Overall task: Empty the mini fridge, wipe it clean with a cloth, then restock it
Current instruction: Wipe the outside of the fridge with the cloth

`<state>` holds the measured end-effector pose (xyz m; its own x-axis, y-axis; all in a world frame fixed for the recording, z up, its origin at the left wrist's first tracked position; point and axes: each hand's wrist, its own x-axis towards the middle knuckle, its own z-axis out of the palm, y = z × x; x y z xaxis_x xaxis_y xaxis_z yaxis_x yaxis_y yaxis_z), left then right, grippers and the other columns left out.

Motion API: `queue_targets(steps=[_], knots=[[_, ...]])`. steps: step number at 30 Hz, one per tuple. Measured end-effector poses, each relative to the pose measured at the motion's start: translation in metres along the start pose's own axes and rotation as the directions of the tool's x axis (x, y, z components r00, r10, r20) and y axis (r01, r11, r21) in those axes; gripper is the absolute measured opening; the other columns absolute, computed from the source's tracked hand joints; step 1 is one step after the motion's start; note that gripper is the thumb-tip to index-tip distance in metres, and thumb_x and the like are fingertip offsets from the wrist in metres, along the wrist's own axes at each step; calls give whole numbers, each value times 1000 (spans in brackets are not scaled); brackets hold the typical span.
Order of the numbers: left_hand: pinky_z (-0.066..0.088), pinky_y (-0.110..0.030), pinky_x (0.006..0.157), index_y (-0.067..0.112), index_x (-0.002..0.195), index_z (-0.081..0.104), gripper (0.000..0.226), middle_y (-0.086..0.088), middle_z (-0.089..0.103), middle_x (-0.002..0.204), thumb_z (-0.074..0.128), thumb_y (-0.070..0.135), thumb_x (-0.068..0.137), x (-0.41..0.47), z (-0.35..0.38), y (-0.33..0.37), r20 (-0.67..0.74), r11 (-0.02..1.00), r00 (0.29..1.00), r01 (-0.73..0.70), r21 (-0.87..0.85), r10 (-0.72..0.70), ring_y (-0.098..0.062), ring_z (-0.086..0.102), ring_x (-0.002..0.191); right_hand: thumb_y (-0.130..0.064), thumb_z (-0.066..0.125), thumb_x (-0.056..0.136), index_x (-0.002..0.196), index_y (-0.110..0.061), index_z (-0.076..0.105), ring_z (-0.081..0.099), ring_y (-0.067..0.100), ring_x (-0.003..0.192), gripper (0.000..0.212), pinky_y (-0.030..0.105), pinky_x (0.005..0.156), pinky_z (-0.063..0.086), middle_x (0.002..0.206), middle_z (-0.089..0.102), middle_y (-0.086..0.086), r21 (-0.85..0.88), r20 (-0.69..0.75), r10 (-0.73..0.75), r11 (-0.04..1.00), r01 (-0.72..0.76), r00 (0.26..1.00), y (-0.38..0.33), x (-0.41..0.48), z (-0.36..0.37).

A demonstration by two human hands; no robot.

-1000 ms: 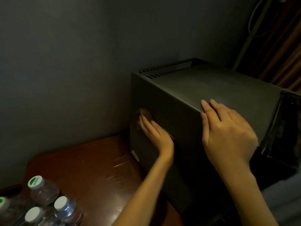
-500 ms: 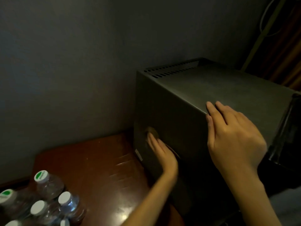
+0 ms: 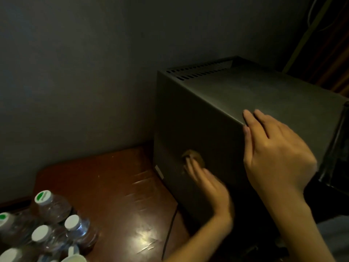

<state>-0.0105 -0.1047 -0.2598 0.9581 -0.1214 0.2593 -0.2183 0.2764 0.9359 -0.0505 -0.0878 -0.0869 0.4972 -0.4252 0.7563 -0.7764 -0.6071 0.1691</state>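
Note:
A dark grey mini fridge (image 3: 217, 103) stands on a reddish wooden table (image 3: 113, 186) against the wall. My left hand (image 3: 205, 188) presses a small brownish cloth (image 3: 194, 157) flat against the fridge's left side wall, low down; the hand is blurred. My right hand (image 3: 273, 148) rests with straight fingers on the fridge's top left edge, the thumb on the side wall. Several water bottles (image 3: 54, 220) with white and green caps stand at the table's near left corner.
The fridge's dark glass door (image 3: 338, 148) hangs open at the right. A grey wall (image 3: 94, 72) runs close behind the table and fridge. A thin dark cable (image 3: 170, 229) crosses the table near the fridge. Curtains (image 3: 332, 53) hang at the far right.
My left hand has slid the cloth down the fridge's side wall, from about mid-height to near the bottom. My right hand has stayed on the top edge.

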Motion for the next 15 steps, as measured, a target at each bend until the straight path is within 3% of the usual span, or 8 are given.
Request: queue_targets(steps=[2, 6, 7, 9, 11, 12, 13, 15], knots=[[18, -34, 119, 55, 146, 13, 45, 24, 13, 157, 21, 43, 103, 0, 11, 30, 94, 985, 982, -160, -60, 165, -14, 17, 147, -28, 34, 106, 132, -8, 56, 62, 32, 112, 39, 44, 89, 49, 127, 62, 16, 8, -1, -9, 1000, 9, 1000, 1, 1, 0], [15, -38, 121, 31, 150, 23, 45, 7, 22, 158, 22, 33, 105, 43, 21, 58, 54, 918, 918, -387, -83, 392, -28, 17, 148, -28, 34, 106, 132, -9, 57, 62, 32, 112, 40, 43, 88, 49, 127, 62, 15, -11, -6, -13, 1000, 13, 1000, 0, 0, -1], [16, -36, 120, 29, 147, 25, 43, 10, 23, 157, 23, 33, 105, 49, 21, 47, 15, 935, 937, -347, -75, 349, -25, 19, 147, -29, 34, 106, 132, -9, 57, 62, 31, 112, 40, 42, 87, 49, 127, 62, 15, -17, -6, -9, 1000, 9, 1000, 0, 0, -1], [18, -32, 120, 30, 143, 29, 39, 11, 27, 153, 28, 31, 105, 54, 15, 14, -81, 990, 996, -31, -138, 20, -15, 25, 144, -29, 34, 106, 133, -10, 56, 61, 30, 114, 40, 41, 88, 49, 128, 62, 14, -8, 9, -8, 1000, 8, 1000, 0, 0, -3], [20, -25, 117, 17, 145, 33, 41, -4, 30, 153, 32, 14, 104, 41, 7, -17, -125, 889, 897, 385, -250, -424, -20, 30, 141, -29, 34, 106, 134, -10, 55, 61, 29, 114, 39, 41, 89, 49, 129, 61, 13, 0, 22, -10, 1000, 10, 1000, 0, 1, -3], [19, -16, 113, 13, 145, 33, 42, -9, 30, 153, 33, 9, 104, 30, 3, -25, -123, 835, 841, 486, -260, -527, -24, 31, 141, -29, 34, 106, 134, -11, 55, 61, 29, 114, 39, 40, 89, 49, 129, 62, 13, -4, 20, -10, 1000, 10, 1000, 0, 1, -3], [19, -9, 108, 17, 146, 32, 43, -8, 30, 153, 33, 10, 104, 14, -2, -25, -136, 847, 845, 482, -224, -517, -25, 31, 141, -30, 34, 106, 134, -11, 55, 61, 28, 114, 39, 40, 88, 49, 129, 62, 12, -12, 16, -10, 1000, 10, 1000, 0, 1, -3], [19, -15, 113, 43, 147, 23, 49, 11, 24, 155, 33, 21, 104, -21, -5, -14, -113, 973, 967, 225, -54, -230, -16, 27, 143, -30, 34, 106, 133, -12, 56, 62, 28, 113, 39, 39, 87, 49, 128, 62, 12, -19, 7, -11, 1000, 11, 1000, 0, 1, -3]])
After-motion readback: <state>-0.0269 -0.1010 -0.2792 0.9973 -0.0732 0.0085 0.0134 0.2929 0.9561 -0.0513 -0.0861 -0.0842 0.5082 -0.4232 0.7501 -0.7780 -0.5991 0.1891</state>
